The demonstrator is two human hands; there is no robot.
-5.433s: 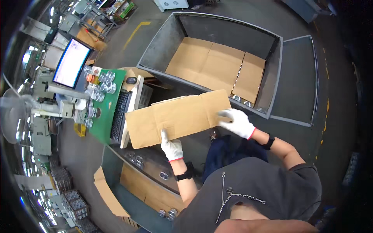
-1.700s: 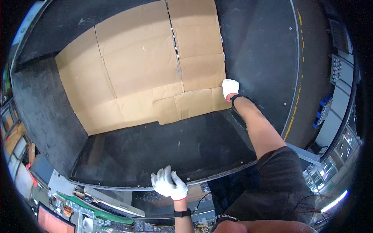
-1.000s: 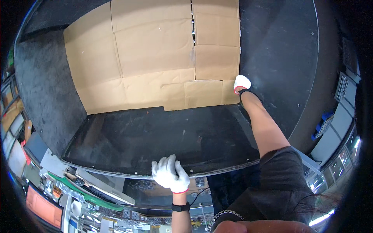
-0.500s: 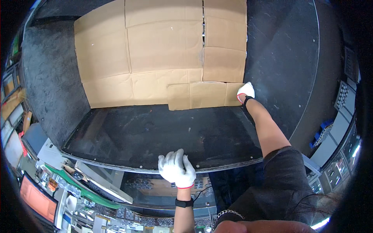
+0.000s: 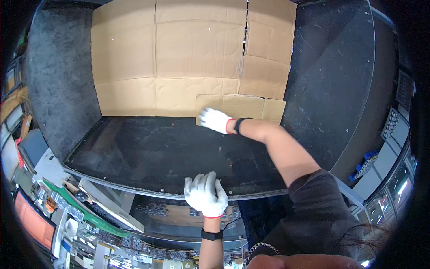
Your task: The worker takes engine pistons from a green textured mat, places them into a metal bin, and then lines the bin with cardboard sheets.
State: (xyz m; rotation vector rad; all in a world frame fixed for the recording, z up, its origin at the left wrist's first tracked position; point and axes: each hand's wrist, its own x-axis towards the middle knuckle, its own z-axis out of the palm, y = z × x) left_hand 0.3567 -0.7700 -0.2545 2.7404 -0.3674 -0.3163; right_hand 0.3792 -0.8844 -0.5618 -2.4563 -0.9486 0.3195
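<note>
A long, narrow cardboard strip [image 5: 244, 105] lies along the near side of larger flattened cardboard sheets [image 5: 197, 49] inside a black-lined bin. My right hand [image 5: 215, 120], in a white glove, reaches over the strip's left end. Its fingers are stretched out to the left and slightly blurred, with nothing in them; whether the palm presses down I cannot tell. My left hand [image 5: 206, 193], gloved in white with grey fingertips, rests on the bin's front edge [image 5: 148, 191], fingers lying over it and thumb apart.
Dark walls rise at the bin's left [image 5: 62, 71] and right [image 5: 333, 76]. Below the front edge are a shelf with small parts, a green strip [image 5: 85, 213] and an orange-lit screen [image 5: 33, 219]. A blue tray [image 5: 365, 163] of parts stands at right.
My right hand has moved left along the cardboard strip, from its right end to its left end. My left hand stays on the front edge. The view has shifted slightly.
</note>
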